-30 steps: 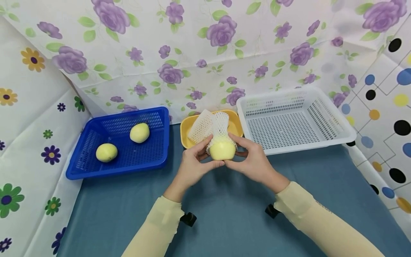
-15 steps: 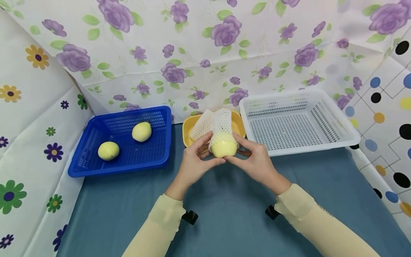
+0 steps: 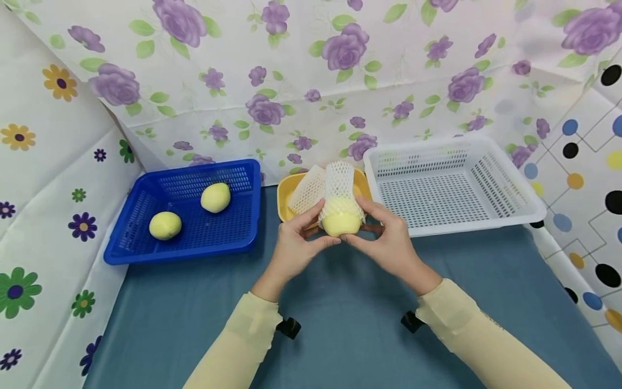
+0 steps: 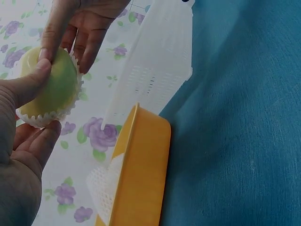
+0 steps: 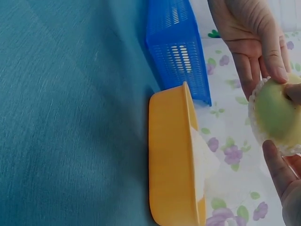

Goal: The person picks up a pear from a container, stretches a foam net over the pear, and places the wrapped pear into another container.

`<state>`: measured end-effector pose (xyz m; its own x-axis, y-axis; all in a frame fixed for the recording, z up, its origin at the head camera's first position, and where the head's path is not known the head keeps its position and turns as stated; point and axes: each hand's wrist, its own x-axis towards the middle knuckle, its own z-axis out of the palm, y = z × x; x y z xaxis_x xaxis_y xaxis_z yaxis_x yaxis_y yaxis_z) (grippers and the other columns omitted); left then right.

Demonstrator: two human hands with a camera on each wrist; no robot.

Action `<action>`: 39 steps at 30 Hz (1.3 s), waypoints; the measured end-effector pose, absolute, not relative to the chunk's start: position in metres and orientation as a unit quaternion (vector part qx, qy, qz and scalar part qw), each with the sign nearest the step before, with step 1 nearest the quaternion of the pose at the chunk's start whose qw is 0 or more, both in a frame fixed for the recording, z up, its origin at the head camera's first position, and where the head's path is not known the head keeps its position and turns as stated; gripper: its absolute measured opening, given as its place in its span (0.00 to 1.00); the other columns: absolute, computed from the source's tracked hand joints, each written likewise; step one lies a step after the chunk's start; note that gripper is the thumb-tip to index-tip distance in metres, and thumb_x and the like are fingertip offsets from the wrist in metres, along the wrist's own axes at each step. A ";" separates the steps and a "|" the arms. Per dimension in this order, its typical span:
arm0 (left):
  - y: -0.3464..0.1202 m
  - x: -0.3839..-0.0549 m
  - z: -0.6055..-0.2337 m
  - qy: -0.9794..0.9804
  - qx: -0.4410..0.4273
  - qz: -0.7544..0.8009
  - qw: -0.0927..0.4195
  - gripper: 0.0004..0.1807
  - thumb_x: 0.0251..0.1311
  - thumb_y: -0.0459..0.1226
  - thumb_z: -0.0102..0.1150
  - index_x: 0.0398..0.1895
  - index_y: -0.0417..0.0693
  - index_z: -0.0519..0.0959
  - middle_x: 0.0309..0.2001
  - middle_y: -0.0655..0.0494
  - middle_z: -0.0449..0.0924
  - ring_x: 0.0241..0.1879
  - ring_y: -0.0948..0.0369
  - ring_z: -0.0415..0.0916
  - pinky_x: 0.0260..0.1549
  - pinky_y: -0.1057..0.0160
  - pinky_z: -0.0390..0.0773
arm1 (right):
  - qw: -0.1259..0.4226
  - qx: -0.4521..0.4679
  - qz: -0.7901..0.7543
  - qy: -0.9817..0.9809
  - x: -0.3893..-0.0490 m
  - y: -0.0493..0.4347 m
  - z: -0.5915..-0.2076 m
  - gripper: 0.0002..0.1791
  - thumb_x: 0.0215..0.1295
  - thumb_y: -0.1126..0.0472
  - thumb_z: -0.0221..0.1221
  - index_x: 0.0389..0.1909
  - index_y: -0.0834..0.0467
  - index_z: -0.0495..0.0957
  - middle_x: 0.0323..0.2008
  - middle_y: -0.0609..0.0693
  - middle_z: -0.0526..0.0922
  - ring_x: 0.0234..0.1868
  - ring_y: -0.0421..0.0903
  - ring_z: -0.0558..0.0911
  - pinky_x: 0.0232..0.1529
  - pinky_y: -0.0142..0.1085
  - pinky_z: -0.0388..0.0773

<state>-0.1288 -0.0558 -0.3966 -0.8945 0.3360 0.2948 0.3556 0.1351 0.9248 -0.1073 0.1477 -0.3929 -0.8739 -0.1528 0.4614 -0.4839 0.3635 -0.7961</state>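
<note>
Both hands hold a pale yellow-green round fruit (image 3: 342,223) above the table. A white foam net sleeve (image 3: 339,178) wraps its upper part, and the loose tube of the sleeve stands up beyond it. My left hand (image 3: 297,243) grips the fruit from the left, and my right hand (image 3: 389,243) from the right. The thumbs press on its bare near end, their tips almost meeting. In the left wrist view, the sleeve's scalloped edge rings the fruit (image 4: 63,84), with fingers behind it. The right wrist view cuts off part of the fruit (image 5: 273,113).
Behind the hands, a yellow tray (image 3: 283,201) holds another foam net (image 3: 307,190). To its left, a blue basket (image 3: 180,258) contains two similar fruits (image 3: 165,225). A white basket (image 3: 466,222) stands at the right. Patterned cloth hangs around the blue table (image 3: 350,335).
The hands have risen slightly with the fruit, and the net's edge appears a little lower on it, leaving less bare skin showing. The camera view has shifted slightly.
</note>
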 end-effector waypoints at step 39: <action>-0.055 -0.131 -0.395 -0.702 -0.174 -0.690 -0.003 0.43 0.43 0.32 0.72 0.67 0.48 0.65 0.63 0.54 0.70 0.55 0.53 0.76 0.47 0.55 0.80 | 0.118 0.153 0.613 -0.766 -0.111 0.140 -0.391 0.38 0.49 0.66 0.69 0.64 0.64 0.66 0.58 0.57 0.75 0.55 0.50 0.79 0.46 0.38 0.81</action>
<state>-0.1314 -0.0554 -0.3954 -0.9392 0.2486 0.2370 0.2414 -0.0131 0.9703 -0.1114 0.1395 -0.3915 -0.9257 -0.0891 0.3676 -0.3781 0.2007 -0.9037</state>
